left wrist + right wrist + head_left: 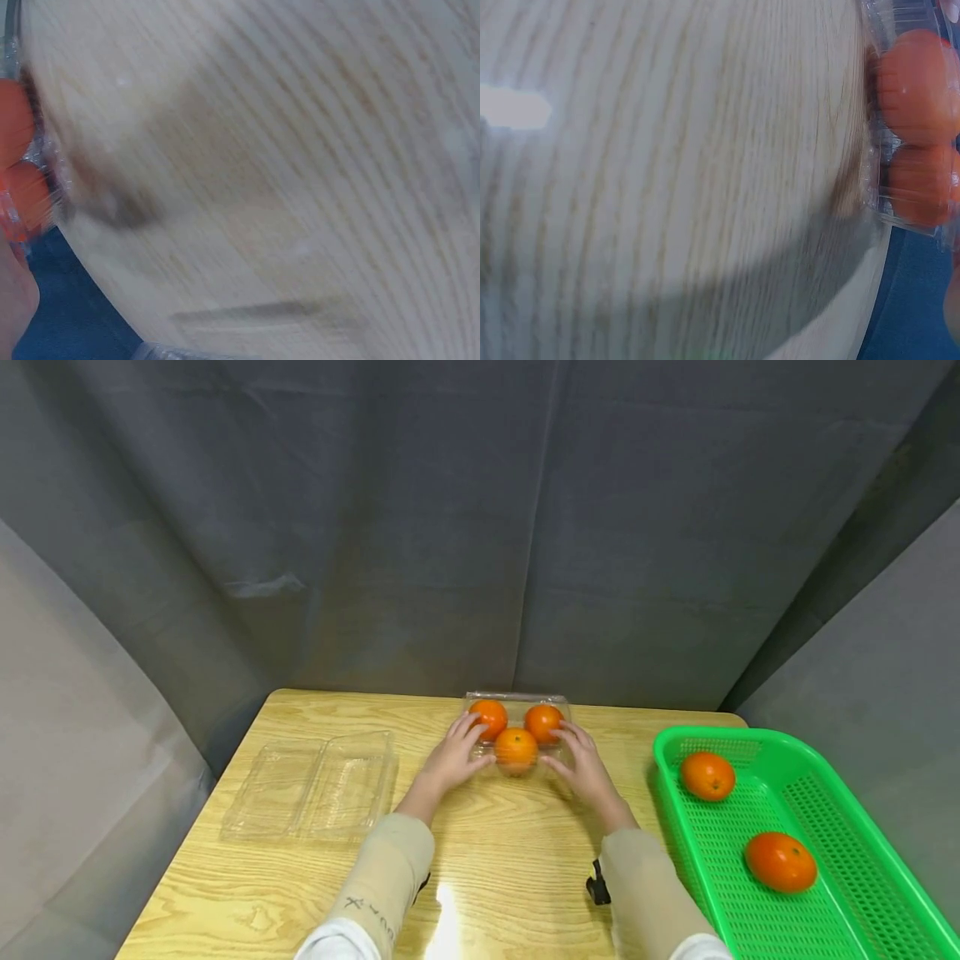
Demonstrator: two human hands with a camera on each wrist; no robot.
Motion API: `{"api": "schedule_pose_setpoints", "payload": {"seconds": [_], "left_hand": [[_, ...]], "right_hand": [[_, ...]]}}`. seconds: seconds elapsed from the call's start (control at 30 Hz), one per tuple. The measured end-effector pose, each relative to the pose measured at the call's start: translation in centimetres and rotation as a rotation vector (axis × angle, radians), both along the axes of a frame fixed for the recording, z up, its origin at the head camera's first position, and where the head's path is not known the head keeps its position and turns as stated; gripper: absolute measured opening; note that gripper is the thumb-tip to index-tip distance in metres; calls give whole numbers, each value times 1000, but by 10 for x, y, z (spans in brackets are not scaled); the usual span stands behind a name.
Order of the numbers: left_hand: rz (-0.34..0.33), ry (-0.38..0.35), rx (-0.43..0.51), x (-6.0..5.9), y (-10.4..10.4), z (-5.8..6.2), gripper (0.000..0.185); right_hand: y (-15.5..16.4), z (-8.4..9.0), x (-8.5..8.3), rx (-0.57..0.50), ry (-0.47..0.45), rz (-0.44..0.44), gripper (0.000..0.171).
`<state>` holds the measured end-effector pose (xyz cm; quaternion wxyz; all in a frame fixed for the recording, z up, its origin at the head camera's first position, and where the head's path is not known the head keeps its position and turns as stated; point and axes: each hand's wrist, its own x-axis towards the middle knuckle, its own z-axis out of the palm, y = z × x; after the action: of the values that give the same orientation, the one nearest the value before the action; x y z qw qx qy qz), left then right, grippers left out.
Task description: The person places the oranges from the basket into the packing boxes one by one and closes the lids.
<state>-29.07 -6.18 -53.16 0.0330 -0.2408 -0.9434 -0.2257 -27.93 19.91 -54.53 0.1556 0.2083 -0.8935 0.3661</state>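
A clear plastic clamshell box point(517, 697) lies near the table's back edge with three oranges in it. Two sit behind, a left orange point(488, 717) and a right orange point(542, 723), with a front orange point(516, 748) between them. My left hand point(450, 762) grips the box's left side, fingers bent by the left orange and thumb toward the front. Mirroring it, my right hand point(585, 768) holds the right side, its fingertips beside the right orange. In the right wrist view, oranges point(919, 90) show through the ribbed clear wall; each wrist view catches only a sliver of its hand.
An empty clear clamshell box point(311, 789) lies unfolded on the table's left. At the right stands a green plastic basket point(678, 827) with two oranges, an upper one point(707, 776) and a lower one point(781, 862). A grey curtain point(420, 527) hangs behind the wooden table point(517, 877).
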Motion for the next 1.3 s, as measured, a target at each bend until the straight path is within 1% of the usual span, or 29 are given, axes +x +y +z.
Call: {"api": "schedule_pose_setpoints", "payload": {"seconds": [0.13, 0.3, 0.4, 0.57, 0.7, 0.87, 1.07, 1.3], "left_hand": [[7, -15, -31, -3, 3, 4, 61], [30, -23, -108, -6, 5, 6, 61], [37, -45, -139, -6, 8, 7, 61], [61, -74, -145, -6, 11, 10, 60], [88, -83, -167, -6, 13, 9, 61], [112, -87, -194, -7, 14, 7, 61], [114, -97, -200, -8, 16, 8, 61], [119, -91, -195, -7, 16, 7, 61]], "right_hand": [[0, 2, -4, 19, -18, -10, 48], [0, 5, -9, 36, -62, -3, 51], [0, 6, -11, 44, -77, -9, 51], [-2, 9, -14, 52, -73, -9, 50], [-4, 10, -17, 63, -63, -16, 50], [-5, 11, -19, 75, -97, -23, 50], [-4, 12, -19, 70, -128, -18, 49], [-5, 10, -20, 68, -114, -16, 50]]}}
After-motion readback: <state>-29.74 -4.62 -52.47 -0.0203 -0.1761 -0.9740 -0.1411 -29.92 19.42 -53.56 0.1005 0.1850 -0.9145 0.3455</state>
